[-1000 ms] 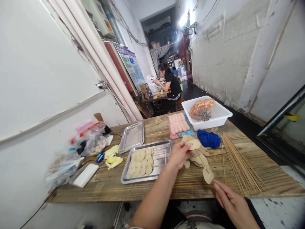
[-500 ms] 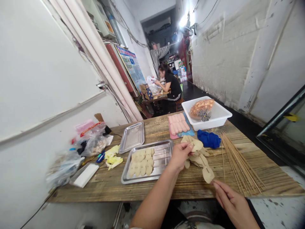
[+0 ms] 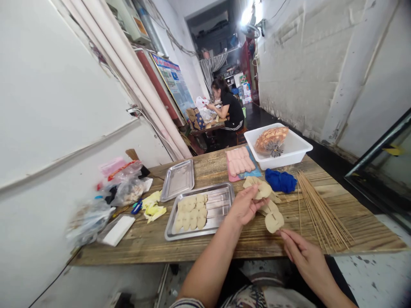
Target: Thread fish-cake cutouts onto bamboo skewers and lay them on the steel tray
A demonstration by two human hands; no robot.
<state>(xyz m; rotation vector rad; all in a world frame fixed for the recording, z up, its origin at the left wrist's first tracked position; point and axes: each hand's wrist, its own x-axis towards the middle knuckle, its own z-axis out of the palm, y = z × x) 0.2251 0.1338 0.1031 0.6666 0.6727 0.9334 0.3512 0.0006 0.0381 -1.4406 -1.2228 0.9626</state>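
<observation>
My left hand (image 3: 244,205) pinches a thin beige slice (image 3: 263,190) lifted from a small pile of such slices (image 3: 253,182) on the wooden table (image 3: 224,239). My right hand (image 3: 300,253), fingers pinched together, holds a thin bamboo skewer with one beige slice (image 3: 274,221) on its tip. A steel tray (image 3: 218,207) left of my left hand carries several skewered beige slices (image 3: 191,216).
Loose bamboo skewers (image 3: 317,209) lie at the right, beside a blue cloth (image 3: 281,181). Behind are a pack of pink sausages (image 3: 239,163), a white tub (image 3: 297,149) with skewered food, a second, empty tray (image 3: 178,179) and plastic bags (image 3: 122,188) at the left. Another person sits at a far table (image 3: 229,113).
My right hand has moved up and left, bringing the skewered slice closer to my left hand. My left hand keeps its slice. The camera has tilted slightly.
</observation>
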